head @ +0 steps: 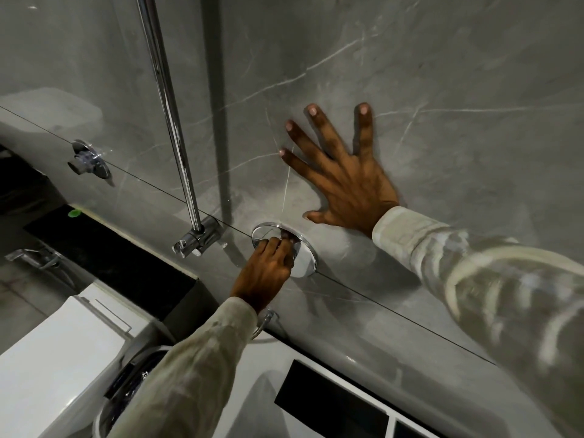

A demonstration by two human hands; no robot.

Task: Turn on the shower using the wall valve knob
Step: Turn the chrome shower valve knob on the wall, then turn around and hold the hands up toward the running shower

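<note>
A round chrome wall plate (305, 263) is set in the grey marble wall (442, 74), low in the middle of the view. The valve knob at its centre is mostly hidden under my left hand (268, 270), whose fingers are closed around it. My right hand (344, 175) lies flat on the wall above and to the right of the plate, fingers spread, holding nothing. Both arms wear pale long sleeves.
A chrome shower rail (167, 112) runs down the wall to a bracket (197, 240) just left of the plate. Another chrome fitting (90, 159) sits further left. A white toilet (57, 352) and a tap (41, 257) are at lower left.
</note>
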